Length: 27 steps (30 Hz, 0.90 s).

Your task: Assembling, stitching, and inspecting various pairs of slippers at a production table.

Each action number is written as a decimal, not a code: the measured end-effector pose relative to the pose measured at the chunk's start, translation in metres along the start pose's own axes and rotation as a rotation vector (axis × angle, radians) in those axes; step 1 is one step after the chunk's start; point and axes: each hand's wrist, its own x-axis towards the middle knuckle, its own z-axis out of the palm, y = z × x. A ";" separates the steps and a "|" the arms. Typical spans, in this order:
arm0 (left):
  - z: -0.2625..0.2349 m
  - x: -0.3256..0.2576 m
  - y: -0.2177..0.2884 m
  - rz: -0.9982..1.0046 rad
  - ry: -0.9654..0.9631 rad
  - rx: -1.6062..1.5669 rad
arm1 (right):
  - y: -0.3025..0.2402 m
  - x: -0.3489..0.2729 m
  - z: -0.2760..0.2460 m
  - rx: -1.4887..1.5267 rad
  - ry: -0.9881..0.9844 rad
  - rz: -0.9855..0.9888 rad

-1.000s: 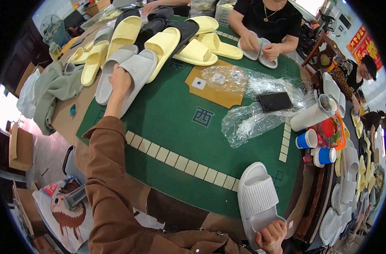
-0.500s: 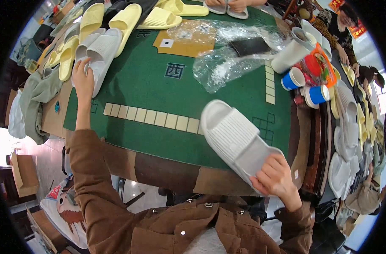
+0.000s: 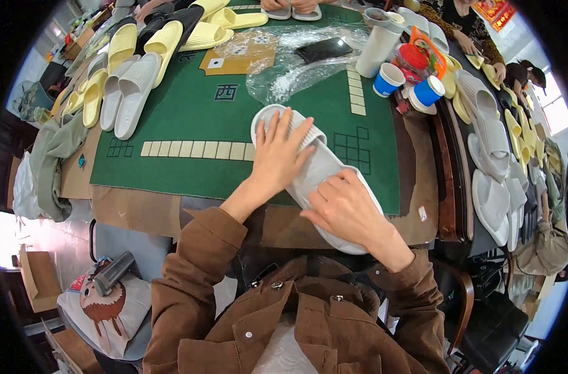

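A light grey slide slipper [image 3: 306, 171] lies slantwise at the near edge of the green mat, toe pointing away and heel near my body. My left hand [image 3: 276, 149] rests open on its ribbed strap, fingers spread. Over the footbed my right hand [image 3: 346, 202] is closed, fingers curled down and thumb by the slipper's left edge. Whatever lies inside those fingers is hidden. At the far left of the mat stands a grey slipper pair [image 3: 134, 93], beside yellow slippers [image 3: 162, 47].
Clear plastic wrap [image 3: 281, 68] and a dark phone [image 3: 324, 50] lie beyond the slipper. A white tumbler [image 3: 377, 53] and blue paper cups [image 3: 388, 80] stand at the right. More slippers [image 3: 489, 202] line the right-hand table, where other people work. A row of pale tiles [image 3: 197, 149] crosses the mat.
My left hand has left the grey pair and moved right onto the slipper's strap. The slipper has come lower onto the mat, and my right hand sits further up its footbed.
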 end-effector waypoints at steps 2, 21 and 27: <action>0.003 0.004 -0.003 -0.056 0.031 -0.027 | -0.008 -0.017 -0.012 0.011 -0.036 -0.006; -0.031 -0.006 -0.008 0.258 -0.163 -0.230 | 0.072 -0.091 -0.008 -0.230 0.040 -0.150; -0.034 -0.018 0.013 0.235 -0.193 -0.282 | 0.095 -0.080 0.006 -0.069 0.097 -0.108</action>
